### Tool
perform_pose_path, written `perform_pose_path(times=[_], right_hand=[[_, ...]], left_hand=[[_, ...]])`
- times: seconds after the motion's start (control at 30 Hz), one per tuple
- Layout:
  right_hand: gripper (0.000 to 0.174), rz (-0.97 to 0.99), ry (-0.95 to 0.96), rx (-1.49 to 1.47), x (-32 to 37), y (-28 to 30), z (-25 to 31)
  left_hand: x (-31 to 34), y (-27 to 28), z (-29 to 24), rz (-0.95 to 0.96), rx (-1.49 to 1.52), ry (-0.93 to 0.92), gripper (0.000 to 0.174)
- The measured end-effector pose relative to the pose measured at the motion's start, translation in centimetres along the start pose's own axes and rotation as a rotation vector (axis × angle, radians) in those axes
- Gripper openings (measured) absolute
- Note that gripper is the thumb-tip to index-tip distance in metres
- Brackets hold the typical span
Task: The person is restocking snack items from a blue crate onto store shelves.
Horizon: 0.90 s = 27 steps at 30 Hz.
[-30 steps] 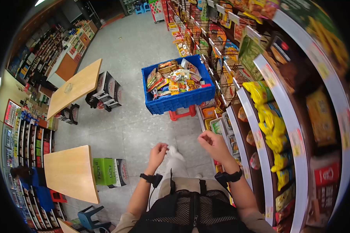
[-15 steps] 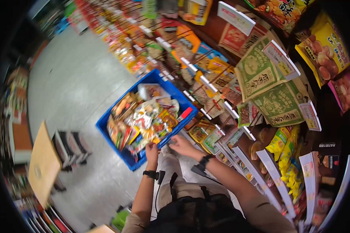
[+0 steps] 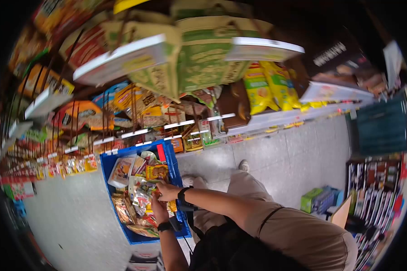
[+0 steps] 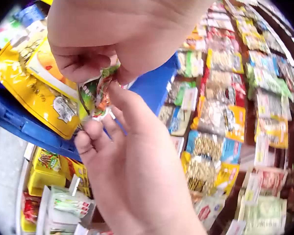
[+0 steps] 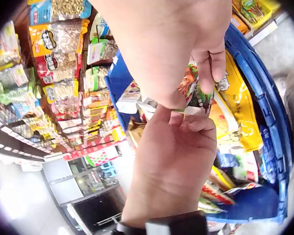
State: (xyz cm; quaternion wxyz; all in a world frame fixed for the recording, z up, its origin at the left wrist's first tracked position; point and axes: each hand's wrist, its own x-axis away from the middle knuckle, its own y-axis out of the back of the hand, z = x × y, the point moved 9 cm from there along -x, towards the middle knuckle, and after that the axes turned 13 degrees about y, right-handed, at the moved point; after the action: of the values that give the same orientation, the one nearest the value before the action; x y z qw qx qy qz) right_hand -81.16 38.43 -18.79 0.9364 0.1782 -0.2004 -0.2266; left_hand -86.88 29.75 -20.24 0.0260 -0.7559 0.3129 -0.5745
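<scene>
Over the blue crate, which is heaped with snack packets, my two hands meet. My left hand curls its fingers on a small green and red snack packet, seen at the top of the left wrist view. My right hand pinches the same packet, its thumb and fingertips at the other side. In the right wrist view the packet's dark green printed face shows between both hands. A yellow snack bag lies right beside them in the crate. Much of the small packet is hidden by fingers.
Racks of hanging snack bags run along the crate's far side, with white price tags jutting out. Yellow-green packets stand on a shelf to the right. Grey floor lies left of the crate. A green box stands on the right.
The head view has turned toward the shelves and come nearer the crate. Both hands, apart before my body earlier, have moved over the crate and taken hold of a small snack packet.
</scene>
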Motion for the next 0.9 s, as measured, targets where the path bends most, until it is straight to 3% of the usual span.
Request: perform_pose_path(times=[0.07, 0.17, 0.33, 0.37, 0.4, 0.53, 0.6, 0.63, 0.73, 0.9], right_hand=[[0.044, -0.188, 0.044, -0.134, 1.2, 3.0, 1.5], [0.038, -0.343, 0.199, -0.205, 4.9, 7.3, 2.4], [0.036, -0.106, 0.158, -0.423, 17.1, 12.7, 2.9], [0.035, -0.1, 0.2, -0.411, 18.2, 11.1, -0.6], [0.034, -0.111, 0.264, -0.452, 21.5, 12.0, -0.6], [0.03, -0.182, 0.128, -0.635, 35.0, 13.0, -0.9], [0.029, -0.402, 0.076, -0.808, 40.5, 13.2, -2.5], [0.029, -0.407, 0.084, -0.81, 42.5, 12.4, -3.2], [0.029, -0.752, -0.003, -0.809, 49.6, 11.3, -6.0], [0.028, -0.884, 0.028, -0.977, 57.9, 8.4, -7.8]], left_hand=[[1.5, 0.5, -0.8, -0.116, -0.218, -0.044, 0.008], [4.0, -1.6, -0.6, -0.055, -0.314, -0.082, 0.008], [12.2, -10.0, 3.4, 0.176, -0.673, -0.241, 0.015], [12.6, -10.5, 4.7, 0.151, -0.762, -0.239, 0.016], [13.6, -11.9, 6.5, 0.22, -0.817, -0.259, 0.015], [18.6, -17.7, 14.9, 0.335, -0.894, -0.225, 0.016], [19.2, -18.8, 19.7, 0.412, -0.963, -0.169, 0.018], [18.5, -18.8, 22.4, 0.462, -1.025, -0.142, 0.02], [21.0, -20.7, 28.4, 0.455, -1.094, -0.116, 0.021], [24.5, -22.4, 35.7, 0.487, -1.239, -0.076, 0.026]])
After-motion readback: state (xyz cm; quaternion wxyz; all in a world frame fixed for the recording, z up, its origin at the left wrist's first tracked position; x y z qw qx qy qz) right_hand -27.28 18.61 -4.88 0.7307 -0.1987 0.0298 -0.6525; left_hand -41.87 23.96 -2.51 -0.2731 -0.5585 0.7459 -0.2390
